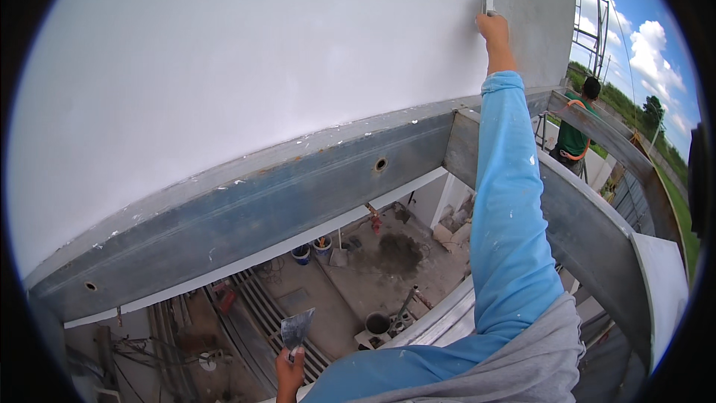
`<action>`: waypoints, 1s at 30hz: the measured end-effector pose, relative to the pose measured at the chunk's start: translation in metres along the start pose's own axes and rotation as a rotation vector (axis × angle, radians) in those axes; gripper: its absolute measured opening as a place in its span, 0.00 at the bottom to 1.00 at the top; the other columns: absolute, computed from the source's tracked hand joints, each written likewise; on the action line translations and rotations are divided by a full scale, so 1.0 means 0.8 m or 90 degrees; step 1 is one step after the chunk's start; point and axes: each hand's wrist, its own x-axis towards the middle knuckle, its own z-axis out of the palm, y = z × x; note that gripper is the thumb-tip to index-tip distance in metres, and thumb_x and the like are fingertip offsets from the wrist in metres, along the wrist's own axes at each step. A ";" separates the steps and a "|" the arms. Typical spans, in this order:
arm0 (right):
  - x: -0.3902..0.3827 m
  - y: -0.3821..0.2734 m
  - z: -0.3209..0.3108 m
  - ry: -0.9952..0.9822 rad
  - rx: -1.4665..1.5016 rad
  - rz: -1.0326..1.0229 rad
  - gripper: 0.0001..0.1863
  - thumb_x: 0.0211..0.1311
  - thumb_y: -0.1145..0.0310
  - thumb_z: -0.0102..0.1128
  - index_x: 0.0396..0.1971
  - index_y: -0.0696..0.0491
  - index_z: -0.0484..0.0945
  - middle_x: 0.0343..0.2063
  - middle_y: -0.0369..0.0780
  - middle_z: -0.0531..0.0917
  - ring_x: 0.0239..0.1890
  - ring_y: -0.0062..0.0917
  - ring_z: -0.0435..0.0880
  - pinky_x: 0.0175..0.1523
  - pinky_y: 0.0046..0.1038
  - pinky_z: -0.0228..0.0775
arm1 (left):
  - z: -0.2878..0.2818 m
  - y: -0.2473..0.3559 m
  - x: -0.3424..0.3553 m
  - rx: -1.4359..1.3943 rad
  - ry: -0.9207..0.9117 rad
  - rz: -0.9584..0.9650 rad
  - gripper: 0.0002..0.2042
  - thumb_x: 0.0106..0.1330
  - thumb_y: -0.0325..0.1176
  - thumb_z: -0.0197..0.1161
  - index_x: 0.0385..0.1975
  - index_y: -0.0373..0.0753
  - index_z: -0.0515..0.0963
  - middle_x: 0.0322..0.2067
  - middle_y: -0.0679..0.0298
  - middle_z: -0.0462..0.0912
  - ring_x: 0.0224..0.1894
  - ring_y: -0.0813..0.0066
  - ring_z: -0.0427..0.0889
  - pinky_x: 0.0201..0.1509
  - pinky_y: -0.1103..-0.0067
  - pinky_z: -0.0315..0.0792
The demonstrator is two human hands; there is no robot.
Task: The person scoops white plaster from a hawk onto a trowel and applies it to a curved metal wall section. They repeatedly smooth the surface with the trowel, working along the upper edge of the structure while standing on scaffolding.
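Observation:
My right hand point(492, 28) is raised against the white wall point(253, 30), closed on a flat metal tool point(483, 3) at the edge between smooth white coating and greyer surface. My sleeve is light blue, speckled with white. Low in the view, my left hand point(290, 366) grips a putty knife point(297, 327), blade upward, over the drop below. A grey steel beam point(313, 160) with bolt holes and white splatters runs along the wall's base.
A co-worker point(574, 134) in green, with an orange strap or hose, is at the right beside steel beams point(611, 134) and scaffolding point(597, 22). A white board point(660, 291) leans at lower right. Far below lie buckets point(301, 253), metal lengths point(261, 306) and rubble on a floor point(350, 291).

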 end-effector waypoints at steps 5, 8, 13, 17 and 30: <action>-0.153 -0.107 0.011 0.026 0.033 -0.037 0.24 0.47 0.62 0.56 0.48 0.49 0.81 0.43 0.45 0.83 0.47 0.38 0.83 0.56 0.42 0.68 | -0.021 0.028 0.003 0.040 -0.036 0.016 0.12 0.67 0.38 0.59 0.33 0.33 0.77 0.18 0.69 0.72 0.22 0.83 0.67 0.27 0.78 0.63; -0.240 -0.163 0.012 0.030 0.027 -0.090 0.24 0.48 0.62 0.58 0.49 0.50 0.79 0.44 0.44 0.79 0.47 0.39 0.81 0.56 0.47 0.64 | -0.030 0.024 0.012 0.044 -0.050 0.027 0.12 0.67 0.38 0.59 0.35 0.32 0.78 0.20 0.67 0.75 0.24 0.82 0.69 0.30 0.77 0.66; -0.375 -0.239 0.012 0.097 0.001 -0.282 0.23 0.51 0.65 0.60 0.50 0.54 0.79 0.40 0.44 0.79 0.43 0.37 0.80 0.51 0.42 0.62 | -0.040 0.031 0.028 0.046 -0.111 0.087 0.12 0.67 0.36 0.59 0.37 0.33 0.79 0.24 0.65 0.78 0.27 0.80 0.73 0.33 0.78 0.68; -0.463 -0.256 -0.041 0.071 0.216 -0.362 0.14 0.59 0.69 0.59 0.44 0.58 0.81 0.34 0.42 0.79 0.36 0.33 0.79 0.41 0.38 0.68 | -0.044 0.055 0.033 -0.059 -0.187 0.124 0.15 0.71 0.41 0.56 0.45 0.33 0.73 0.24 0.65 0.76 0.25 0.80 0.73 0.30 0.79 0.67; -0.725 -0.093 -0.127 0.022 0.828 0.165 0.24 0.77 0.59 0.39 0.65 0.54 0.59 0.60 0.44 0.70 0.57 0.38 0.75 0.54 0.45 0.73 | -0.011 0.263 0.050 -0.417 -0.499 0.038 0.20 0.75 0.47 0.46 0.57 0.38 0.63 0.16 0.65 0.67 0.15 0.79 0.65 0.19 0.82 0.61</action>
